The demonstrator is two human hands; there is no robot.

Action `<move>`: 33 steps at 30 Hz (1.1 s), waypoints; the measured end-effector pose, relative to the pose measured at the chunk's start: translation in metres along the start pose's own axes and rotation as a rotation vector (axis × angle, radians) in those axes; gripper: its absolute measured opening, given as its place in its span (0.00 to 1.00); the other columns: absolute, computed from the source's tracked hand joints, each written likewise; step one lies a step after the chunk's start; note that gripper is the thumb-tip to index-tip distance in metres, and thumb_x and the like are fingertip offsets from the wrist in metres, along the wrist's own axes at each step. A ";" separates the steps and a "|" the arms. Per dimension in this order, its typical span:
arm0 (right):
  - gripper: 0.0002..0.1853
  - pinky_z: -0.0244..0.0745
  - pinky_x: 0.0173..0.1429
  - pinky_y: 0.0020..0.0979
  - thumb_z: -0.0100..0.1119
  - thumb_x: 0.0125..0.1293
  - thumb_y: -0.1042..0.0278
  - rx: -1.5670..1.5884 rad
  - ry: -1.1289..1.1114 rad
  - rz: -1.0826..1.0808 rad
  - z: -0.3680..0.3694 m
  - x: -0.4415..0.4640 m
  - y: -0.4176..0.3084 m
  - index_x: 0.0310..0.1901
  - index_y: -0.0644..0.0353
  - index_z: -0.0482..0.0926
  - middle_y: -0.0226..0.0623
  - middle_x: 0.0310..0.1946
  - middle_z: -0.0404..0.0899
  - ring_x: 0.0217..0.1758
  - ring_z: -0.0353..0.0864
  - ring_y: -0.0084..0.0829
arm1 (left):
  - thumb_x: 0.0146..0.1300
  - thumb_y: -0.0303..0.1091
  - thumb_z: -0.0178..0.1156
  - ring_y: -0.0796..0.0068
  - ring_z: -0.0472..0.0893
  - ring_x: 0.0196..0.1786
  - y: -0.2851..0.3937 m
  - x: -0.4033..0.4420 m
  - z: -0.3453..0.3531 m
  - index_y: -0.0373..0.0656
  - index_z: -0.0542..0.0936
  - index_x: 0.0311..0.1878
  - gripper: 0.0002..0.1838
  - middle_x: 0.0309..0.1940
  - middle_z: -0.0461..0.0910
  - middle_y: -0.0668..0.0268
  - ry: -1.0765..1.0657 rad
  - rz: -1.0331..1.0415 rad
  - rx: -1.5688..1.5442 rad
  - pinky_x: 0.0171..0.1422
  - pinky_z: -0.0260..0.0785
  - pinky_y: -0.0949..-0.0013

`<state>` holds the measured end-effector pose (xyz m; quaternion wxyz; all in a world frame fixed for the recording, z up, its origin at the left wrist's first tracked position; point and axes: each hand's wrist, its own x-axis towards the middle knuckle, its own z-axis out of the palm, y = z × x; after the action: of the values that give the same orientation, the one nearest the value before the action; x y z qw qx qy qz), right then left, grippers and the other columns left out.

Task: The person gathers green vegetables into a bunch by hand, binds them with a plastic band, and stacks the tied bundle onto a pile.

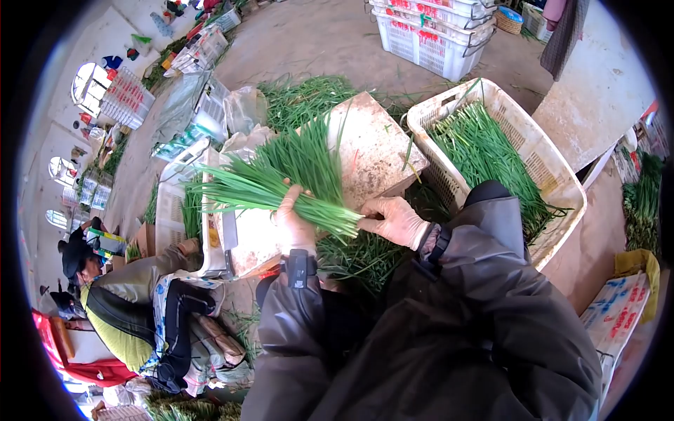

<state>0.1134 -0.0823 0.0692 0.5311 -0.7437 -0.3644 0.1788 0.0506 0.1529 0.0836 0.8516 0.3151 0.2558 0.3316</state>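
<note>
A bundle of long green stalks [256, 184] lies across my left hand [295, 219], whose gloved fingers are wrapped round it near its pale cut ends. My right hand [393, 220], also gloved, pinches at those ends from the right. What it holds there is too small to make out. Behind the bundle more green stalks [309, 158] rest on a dirt-stained white board [372, 147]. To the right, a white plastic crate [562, 175] holds many green stalks [484, 147] laid side by side.
Loose greens [358, 263] lie below the board by my knees. At the left, a co-worker [123, 309] sits near another white crate [172, 217]. Stacked white crates [421, 45] stand at the back. A box [618, 316] stands at the lower right.
</note>
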 end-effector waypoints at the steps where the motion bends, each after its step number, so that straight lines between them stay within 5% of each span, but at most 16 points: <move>1: 0.15 0.81 0.50 0.38 0.73 0.66 0.57 0.018 0.011 0.015 0.001 0.001 0.004 0.46 0.59 0.87 0.43 0.36 0.88 0.41 0.88 0.42 | 0.61 0.15 0.68 0.66 0.82 0.38 -0.002 0.001 0.000 0.40 0.81 0.57 0.21 0.41 0.80 0.63 -0.010 -0.004 0.004 0.44 0.81 0.65; 8: 0.10 0.79 0.47 0.32 0.73 0.67 0.65 0.291 0.115 0.155 0.003 0.007 0.014 0.42 0.62 0.86 0.40 0.34 0.87 0.37 0.85 0.30 | 0.62 0.16 0.69 0.66 0.82 0.39 -0.001 0.000 0.002 0.40 0.80 0.58 0.22 0.41 0.81 0.61 -0.038 -0.025 -0.021 0.45 0.81 0.65; 14: 0.11 0.82 0.52 0.37 0.70 0.65 0.66 -0.081 0.224 0.078 -0.007 -0.004 -0.022 0.47 0.59 0.85 0.39 0.37 0.87 0.42 0.86 0.43 | 0.63 0.16 0.68 0.66 0.82 0.39 -0.004 0.001 -0.002 0.41 0.81 0.57 0.19 0.42 0.82 0.63 0.010 -0.005 -0.008 0.46 0.81 0.65; 18: 0.14 0.79 0.56 0.40 0.73 0.60 0.64 -0.429 0.360 -0.632 0.000 -0.005 -0.028 0.48 0.46 0.84 0.31 0.44 0.79 0.50 0.82 0.40 | 0.63 0.16 0.68 0.67 0.82 0.39 -0.003 0.001 -0.001 0.42 0.81 0.55 0.18 0.42 0.81 0.64 0.029 0.014 -0.012 0.46 0.81 0.64; 21: 0.17 0.76 0.56 0.40 0.71 0.63 0.57 -0.725 0.244 -0.688 0.014 -0.008 -0.025 0.53 0.46 0.83 0.29 0.44 0.78 0.49 0.80 0.38 | 0.62 0.16 0.69 0.67 0.82 0.40 -0.004 -0.005 0.004 0.42 0.81 0.54 0.18 0.44 0.81 0.64 0.077 0.010 0.047 0.48 0.81 0.63; 25: 0.13 0.73 0.55 0.41 0.69 0.63 0.54 -0.953 0.105 -0.573 0.022 -0.008 -0.019 0.45 0.47 0.84 0.27 0.42 0.80 0.50 0.80 0.37 | 0.60 0.17 0.70 0.66 0.82 0.41 -0.013 -0.006 0.005 0.41 0.81 0.54 0.19 0.46 0.81 0.64 0.099 -0.001 0.080 0.50 0.80 0.62; 31: 0.09 0.78 0.47 0.37 0.70 0.62 0.56 -0.533 0.070 -0.583 0.013 -0.004 -0.017 0.34 0.49 0.84 0.29 0.35 0.81 0.43 0.85 0.34 | 0.61 0.17 0.69 0.65 0.83 0.40 -0.001 -0.015 0.014 0.42 0.81 0.59 0.23 0.43 0.82 0.63 -0.014 -0.074 0.087 0.47 0.80 0.61; 32: 0.09 0.81 0.46 0.40 0.72 0.62 0.58 -0.322 -0.057 -0.453 0.007 -0.005 -0.018 0.34 0.52 0.85 0.32 0.32 0.83 0.38 0.87 0.39 | 0.62 0.17 0.68 0.64 0.84 0.38 0.001 -0.016 0.016 0.42 0.81 0.60 0.22 0.40 0.82 0.63 -0.042 -0.086 0.101 0.45 0.81 0.60; 33: 0.07 0.79 0.42 0.34 0.75 0.62 0.68 -0.111 -0.149 -0.349 -0.001 -0.005 -0.027 0.38 0.59 0.87 0.36 0.30 0.84 0.32 0.84 0.32 | 0.63 0.17 0.66 0.63 0.84 0.37 0.002 -0.017 0.018 0.43 0.81 0.60 0.22 0.37 0.83 0.62 -0.071 -0.101 0.113 0.44 0.81 0.59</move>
<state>0.1015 -0.0820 0.0942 0.4840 -0.6820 -0.5353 0.1183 0.0498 0.1351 0.1012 0.8565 0.3612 0.2593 0.2621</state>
